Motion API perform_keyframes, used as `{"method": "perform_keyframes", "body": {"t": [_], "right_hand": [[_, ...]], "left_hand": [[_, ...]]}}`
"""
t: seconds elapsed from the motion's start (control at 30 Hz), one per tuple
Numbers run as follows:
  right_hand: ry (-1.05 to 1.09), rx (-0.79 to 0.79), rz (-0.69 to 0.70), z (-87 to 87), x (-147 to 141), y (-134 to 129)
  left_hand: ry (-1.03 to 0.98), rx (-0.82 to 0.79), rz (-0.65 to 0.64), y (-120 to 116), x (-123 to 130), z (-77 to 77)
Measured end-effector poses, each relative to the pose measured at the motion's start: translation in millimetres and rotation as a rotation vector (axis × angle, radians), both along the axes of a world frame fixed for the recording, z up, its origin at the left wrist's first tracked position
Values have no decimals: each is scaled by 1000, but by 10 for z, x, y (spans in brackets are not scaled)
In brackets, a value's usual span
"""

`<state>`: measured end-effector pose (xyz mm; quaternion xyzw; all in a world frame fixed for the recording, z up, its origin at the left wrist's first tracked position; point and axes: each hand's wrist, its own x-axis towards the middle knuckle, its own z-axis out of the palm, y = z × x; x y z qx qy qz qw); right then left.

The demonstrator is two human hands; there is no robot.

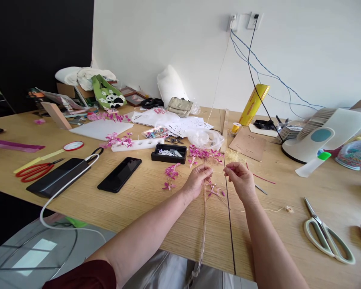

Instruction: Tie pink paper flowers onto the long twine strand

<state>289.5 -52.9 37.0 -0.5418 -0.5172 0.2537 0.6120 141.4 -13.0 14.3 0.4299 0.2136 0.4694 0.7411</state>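
Seen from beside the table [138, 204], left to right: one red-handled cutter [50, 164], one phone [119, 174], one black tray [168, 159]. The left hand [200, 178], closed, grips the top of one twisted cord [203, 220], which hangs past the table's edge. One fine strand [218, 172] spans both hands; one pink flower sprig [212, 194] sits below. The right hand [240, 180] pinches the strand. Far right: one pair of scissors [322, 229].

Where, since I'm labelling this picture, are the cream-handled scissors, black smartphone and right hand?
Cream-handled scissors [321, 225]: head view, near the pivot.
Black smartphone [119, 175]: head view, middle of its upper side.
Right hand [242, 181]: head view, back of the hand.
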Motion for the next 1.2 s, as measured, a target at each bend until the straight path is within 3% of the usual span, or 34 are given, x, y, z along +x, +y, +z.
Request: {"method": "perform_keyframes", "body": {"t": [0.23,0.43,0.6,0.9,1.2], "right_hand": [[-111,12,12,-30,25,4],[138,-12,212,18,-1,-30],[212,-30,272,16,-43,-44],[231,-13,253,23,-10,-54],[207,6,349,-6,6,-41]], "left_hand": [[-108,16,-47,-12,-36,74],[-239,-141,-79,-5,-61,87],[-267,-184,-130,-13,-63,101],[85,70,-187,-85,-53,111],[100,131,-212,-68,-37,48]]}}
